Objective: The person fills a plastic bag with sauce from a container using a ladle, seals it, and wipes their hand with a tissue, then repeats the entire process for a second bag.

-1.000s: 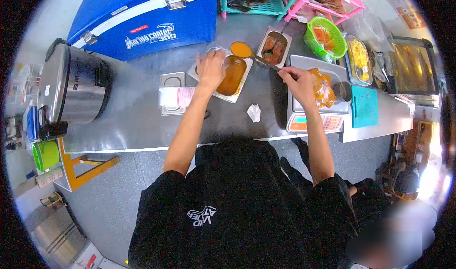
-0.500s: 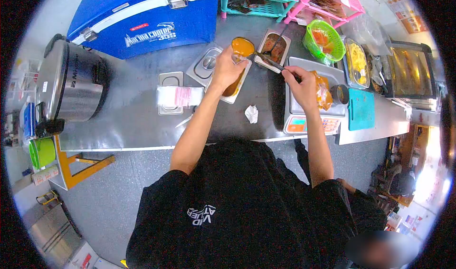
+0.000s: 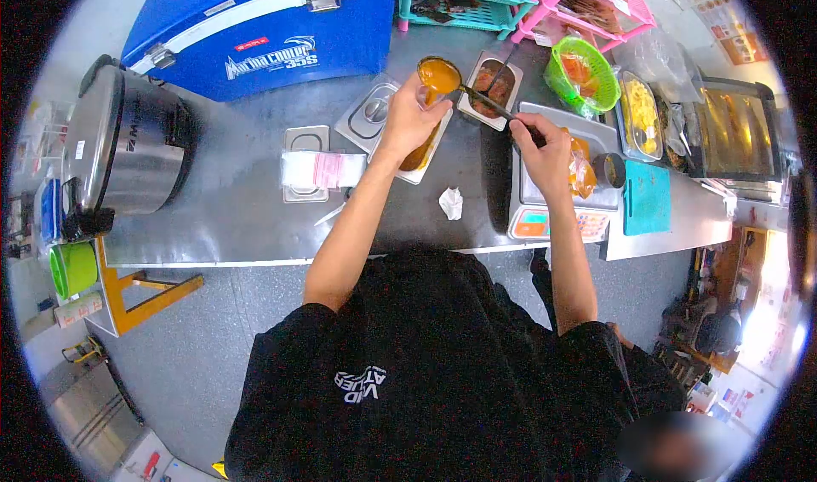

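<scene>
My left hand (image 3: 411, 118) is closed around a clear bag or cup with orange sauce, just above a steel container of brown-orange sauce (image 3: 419, 157). My right hand (image 3: 542, 146) grips the dark handle of a ladle (image 3: 439, 75), whose round bowl is full of orange sauce and lies over the opening in my left hand. Behind the ladle handle sits a steel container of reddish food (image 3: 493, 91). Below my right hand, a bag of orange sauce (image 3: 581, 169) lies on a tray on the scale (image 3: 562, 224).
A blue cooler (image 3: 272, 44) stands at the back left, with a large steel pot (image 3: 128, 146) beside it. Steel lids (image 3: 305, 138) and small plastic bags (image 3: 323, 171) lie left. Right are a green basket (image 3: 585, 75) and a teal board (image 3: 647, 197). Crumpled paper (image 3: 451, 203) lies in front.
The ladle bowl has tipped and risen slightly over my left hand, showing more of its rim. My right hand has shifted slightly right and down, and its handle is more clear of the reddish food.
</scene>
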The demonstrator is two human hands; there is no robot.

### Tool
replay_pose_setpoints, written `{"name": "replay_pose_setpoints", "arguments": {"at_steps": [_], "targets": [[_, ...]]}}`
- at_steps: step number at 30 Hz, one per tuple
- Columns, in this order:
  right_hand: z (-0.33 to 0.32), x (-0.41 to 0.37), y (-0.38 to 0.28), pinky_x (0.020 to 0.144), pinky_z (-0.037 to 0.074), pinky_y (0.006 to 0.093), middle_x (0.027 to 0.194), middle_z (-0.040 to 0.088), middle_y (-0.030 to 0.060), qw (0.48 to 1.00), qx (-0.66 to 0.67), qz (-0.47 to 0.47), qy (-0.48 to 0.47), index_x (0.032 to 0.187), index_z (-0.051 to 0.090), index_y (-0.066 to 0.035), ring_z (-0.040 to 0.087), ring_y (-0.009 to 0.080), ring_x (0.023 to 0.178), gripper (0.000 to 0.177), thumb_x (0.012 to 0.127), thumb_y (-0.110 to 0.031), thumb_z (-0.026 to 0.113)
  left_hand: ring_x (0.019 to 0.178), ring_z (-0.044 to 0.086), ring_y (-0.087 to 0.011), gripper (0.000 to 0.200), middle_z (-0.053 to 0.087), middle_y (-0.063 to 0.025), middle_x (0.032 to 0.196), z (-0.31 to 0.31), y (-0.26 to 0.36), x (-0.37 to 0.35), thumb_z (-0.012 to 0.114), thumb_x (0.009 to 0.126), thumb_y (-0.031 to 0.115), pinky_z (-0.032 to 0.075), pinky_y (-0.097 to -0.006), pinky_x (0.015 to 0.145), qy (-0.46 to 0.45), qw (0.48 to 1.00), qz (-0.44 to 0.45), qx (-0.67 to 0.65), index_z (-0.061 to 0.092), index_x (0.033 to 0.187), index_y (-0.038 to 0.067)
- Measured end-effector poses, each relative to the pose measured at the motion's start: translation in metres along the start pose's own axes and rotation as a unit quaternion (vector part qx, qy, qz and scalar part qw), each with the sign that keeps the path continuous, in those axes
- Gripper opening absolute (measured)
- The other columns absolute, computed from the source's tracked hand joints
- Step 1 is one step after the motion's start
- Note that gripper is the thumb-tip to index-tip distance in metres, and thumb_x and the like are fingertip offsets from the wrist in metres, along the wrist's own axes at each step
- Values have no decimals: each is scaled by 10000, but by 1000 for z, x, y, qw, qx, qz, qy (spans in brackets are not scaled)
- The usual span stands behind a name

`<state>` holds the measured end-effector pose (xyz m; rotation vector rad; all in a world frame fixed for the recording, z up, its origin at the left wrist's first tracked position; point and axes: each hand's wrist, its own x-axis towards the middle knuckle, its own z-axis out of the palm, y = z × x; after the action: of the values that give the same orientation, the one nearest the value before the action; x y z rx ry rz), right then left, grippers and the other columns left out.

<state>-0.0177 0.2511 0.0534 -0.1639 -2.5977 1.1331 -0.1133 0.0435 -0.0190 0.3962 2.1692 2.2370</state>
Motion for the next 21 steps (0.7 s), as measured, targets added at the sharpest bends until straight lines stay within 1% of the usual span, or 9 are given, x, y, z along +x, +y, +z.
{"name": "replay_pose_setpoints", "arguments": {"at_steps": [1,4,7,10,13,19,21], "targets": [[0,1,-1,696,506,304,855,713,108,1000,1,0,-1,961,730,-41,666,195,758,215,867,-233,716,963,675,-180,402,716,-95,1036,0,-2,1,727,783,27,517,-322,841,2,1000,0,-15,614,1169,30],[0,2,-1,683,504,311,828,696,115,998,-10,-55,17,959,724,-41,666,215,747,190,864,-205,714,995,664,-178,422,707,-96,1061,-1,1,1,725,784,10,512,-319,860,-5,1000,6,-4,600,1188,21],[-1,2,-6,670,500,321,803,674,121,997,-3,-70,17,948,715,-37,660,233,733,160,859,-170,713,1012,654,-177,440,695,-94,1088,0,10,-1,719,788,-16,507,-316,881,-13,998,-1,-56,585,1205,14],[0,3,-4,660,496,332,793,658,123,993,-6,-113,37,945,708,-32,652,246,720,140,855,-139,713,1024,647,-176,453,687,-93,1112,-2,20,-2,716,789,-36,505,-316,895,-20,999,-26,-29,577,1217,14],[0,3,-7,667,498,338,804,659,127,991,-6,-126,44,944,706,-28,652,252,733,132,858,-128,709,990,619,-140,466,652,-58,1094,-2,18,-1,782,790,30,514,-291,856,-26,998,-12,-64,554,1196,28],[-1,5,-12,702,496,355,795,649,131,985,-34,-161,57,950,704,-27,646,279,768,134,854,-119,714,939,620,-132,451,647,-25,1041,-2,19,-3,799,788,56,515,-285,833,-10,998,-1,-67,562,1171,58],[-1,6,-15,711,493,366,799,650,131,980,-50,-183,63,945,708,-34,640,287,783,128,845,-115,719,988,621,-143,445,660,-51,1082,-3,19,-3,749,781,-22,501,-296,886,-14,997,-29,-67,573,1186,36]]}}
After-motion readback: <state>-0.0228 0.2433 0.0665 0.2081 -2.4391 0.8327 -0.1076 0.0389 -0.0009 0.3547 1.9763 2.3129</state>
